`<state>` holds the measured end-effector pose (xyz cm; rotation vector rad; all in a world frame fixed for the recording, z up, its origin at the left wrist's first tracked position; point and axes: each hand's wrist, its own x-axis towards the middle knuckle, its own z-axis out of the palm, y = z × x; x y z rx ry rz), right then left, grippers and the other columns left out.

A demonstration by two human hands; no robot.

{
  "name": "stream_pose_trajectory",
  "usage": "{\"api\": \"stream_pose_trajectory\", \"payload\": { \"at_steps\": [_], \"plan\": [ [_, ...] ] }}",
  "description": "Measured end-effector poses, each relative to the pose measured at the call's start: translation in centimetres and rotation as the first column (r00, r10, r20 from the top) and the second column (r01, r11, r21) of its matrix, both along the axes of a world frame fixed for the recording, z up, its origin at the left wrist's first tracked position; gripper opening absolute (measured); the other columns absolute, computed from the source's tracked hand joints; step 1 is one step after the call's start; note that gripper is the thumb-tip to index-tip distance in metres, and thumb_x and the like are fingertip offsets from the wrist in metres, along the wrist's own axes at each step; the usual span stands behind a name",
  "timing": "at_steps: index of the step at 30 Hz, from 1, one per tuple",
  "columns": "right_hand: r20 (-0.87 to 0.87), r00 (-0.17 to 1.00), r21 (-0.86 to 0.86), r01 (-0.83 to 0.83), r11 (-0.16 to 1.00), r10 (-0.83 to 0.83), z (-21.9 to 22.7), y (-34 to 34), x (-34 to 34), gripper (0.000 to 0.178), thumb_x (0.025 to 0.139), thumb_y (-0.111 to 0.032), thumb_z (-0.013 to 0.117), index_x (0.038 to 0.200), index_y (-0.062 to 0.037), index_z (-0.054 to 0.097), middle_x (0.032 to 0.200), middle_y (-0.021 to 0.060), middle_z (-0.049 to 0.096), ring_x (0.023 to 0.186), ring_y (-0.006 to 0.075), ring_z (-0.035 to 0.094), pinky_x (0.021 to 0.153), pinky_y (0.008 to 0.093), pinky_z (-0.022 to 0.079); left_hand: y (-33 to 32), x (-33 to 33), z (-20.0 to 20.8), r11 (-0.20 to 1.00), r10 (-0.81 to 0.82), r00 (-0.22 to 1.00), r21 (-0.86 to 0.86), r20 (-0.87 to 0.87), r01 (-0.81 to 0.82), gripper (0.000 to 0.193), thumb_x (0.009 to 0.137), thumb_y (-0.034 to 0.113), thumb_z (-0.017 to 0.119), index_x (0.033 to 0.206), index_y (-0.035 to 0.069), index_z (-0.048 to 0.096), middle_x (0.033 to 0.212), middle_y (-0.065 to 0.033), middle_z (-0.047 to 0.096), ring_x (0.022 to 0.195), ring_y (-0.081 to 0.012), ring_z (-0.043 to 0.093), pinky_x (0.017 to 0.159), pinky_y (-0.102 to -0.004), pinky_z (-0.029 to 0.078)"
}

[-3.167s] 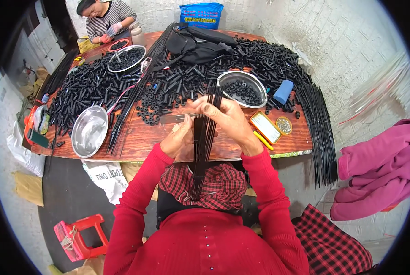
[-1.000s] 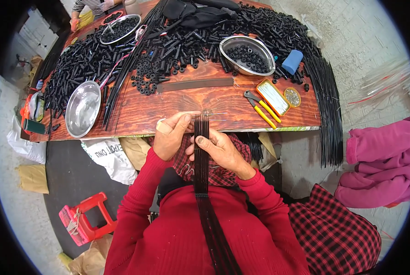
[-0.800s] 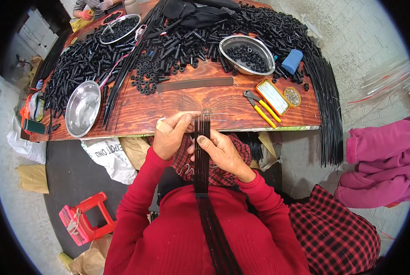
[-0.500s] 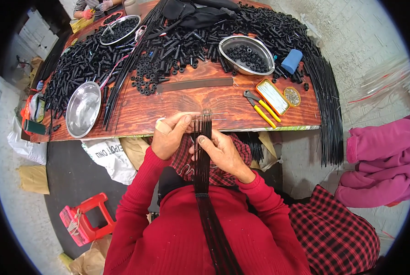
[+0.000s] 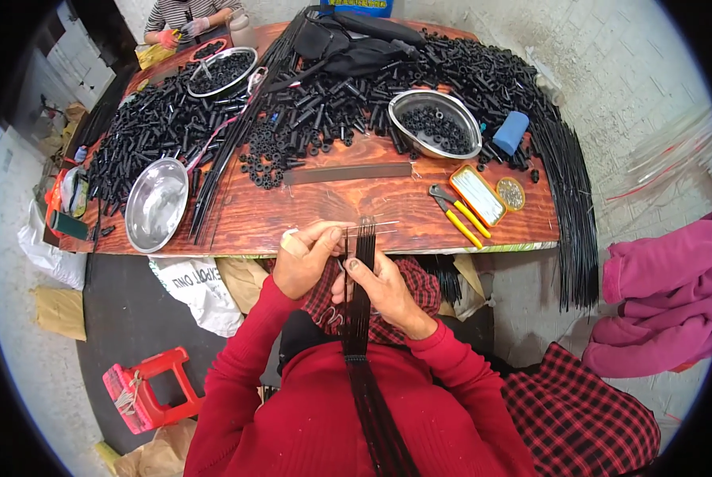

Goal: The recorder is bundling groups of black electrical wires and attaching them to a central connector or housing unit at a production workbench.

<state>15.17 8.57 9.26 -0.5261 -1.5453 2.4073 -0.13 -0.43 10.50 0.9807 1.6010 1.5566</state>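
Note:
A flat band of thin black strands (image 5: 357, 326) runs up from my chest, spread side by side at its upper end. My right hand (image 5: 386, 292) is closed around these strands from the right, thumb across their front. Thin metal wires (image 5: 381, 228) pass crosswise through the strand tips. On the left, my left hand (image 5: 306, 261) pinches at the wires' left ends, thumb against fingers; a light strip is wrapped on one finger. A crosswise seam (image 5: 356, 358) binds the band lower down. The fingers behind the strands are partly hidden.
Heaps of black tubular pieces (image 5: 324, 103) cover the far wooden table (image 5: 324, 207). Steel bowls (image 5: 157, 208) stand left and right. Yellow-handled pliers (image 5: 461, 219), an orange-rimmed tin (image 5: 478, 195) and a blue block (image 5: 511, 133) lie right. A red stool (image 5: 155, 391) stands lower left. Another person (image 5: 185, 24) works far left.
The view has tilted up a little, so the table and both hands sit lower in the picture. My hands keep their hold on the wires and the strands.

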Motion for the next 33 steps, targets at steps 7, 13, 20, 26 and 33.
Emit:
{"api": "stream_pose_trajectory", "payload": {
  "at_steps": [7, 13, 20, 26, 33],
  "plan": [
    [-0.011, 0.998, -0.029, 0.064, 0.998, -0.064, -1.2, -1.0, -0.1, 0.041, 0.102, -0.036, 0.052, 0.124, -0.0013, 0.047, 0.081, 0.0084, 0.064, 0.069, 0.0155, 0.065, 0.062, 0.0258, 0.053, 0.1, 0.0, -0.1, 1.000, 0.001, 1.000, 0.008, -0.020, -0.001, 0.029, 0.101, 0.021, 0.055, 0.115, -0.001, 0.069, 0.088, -0.0032, 0.070, 0.077, -0.0071, 0.058, 0.072, -0.0235, 0.049],
    [0.019, 0.993, -0.006, 0.116, 0.993, -0.116, -2.1, -1.1, -0.6, 0.026, 0.103, -0.026, 0.051, 0.109, -0.0015, 0.049, 0.079, 0.0079, 0.065, 0.063, 0.0150, 0.065, 0.057, 0.0262, 0.053, 0.3, -1.1, -1.3, 1.000, -0.014, 0.998, -0.018, 0.064, 0.015, 0.029, 0.101, 0.020, 0.056, 0.116, -0.002, 0.068, 0.089, -0.0049, 0.070, 0.080, -0.0079, 0.061, 0.074, -0.0243, 0.052],
    [0.062, 0.984, -0.033, 0.170, 0.985, -0.167, -3.0, -0.4, -0.7, 0.022, 0.104, -0.024, 0.050, 0.107, -0.0021, 0.050, 0.077, 0.0083, 0.065, 0.063, 0.0150, 0.066, 0.058, 0.0265, 0.054, 1.5, -5.4, -0.5, 0.960, -0.247, 0.950, -0.088, 0.191, 0.267, 0.037, 0.103, 0.028, 0.053, 0.123, -0.001, 0.063, 0.096, -0.0052, 0.069, 0.084, -0.0102, 0.063, 0.078, -0.0265, 0.053],
    [0.070, 0.979, -0.045, 0.194, 0.980, -0.191, -3.4, 0.2, -0.6, 0.026, 0.102, -0.028, 0.053, 0.105, -0.0024, 0.050, 0.079, 0.0091, 0.065, 0.064, 0.0158, 0.066, 0.058, 0.0271, 0.055, 8.3, -13.5, -3.0, 0.990, -0.003, 0.845, -0.123, -0.534, -0.074, 0.025, 0.093, 0.015, 0.057, 0.110, 0.001, 0.070, 0.085, -0.0078, 0.073, 0.073, -0.0132, 0.065, 0.070, -0.0295, 0.052],
    [0.076, 0.971, -0.054, 0.230, 0.972, -0.225, -3.9, 1.0, -0.5, 0.023, 0.103, -0.024, 0.051, 0.107, -0.0014, 0.049, 0.077, 0.0092, 0.066, 0.064, 0.0164, 0.066, 0.057, 0.0274, 0.054, 19.0, -13.1, -2.6, 0.996, -0.081, 0.940, -0.065, -0.331, 0.063, 0.022, 0.092, 0.008, 0.057, 0.107, 0.001, 0.071, 0.086, -0.0061, 0.071, 0.076, -0.0109, 0.064, 0.071, -0.0265, 0.051]
  ]
}}
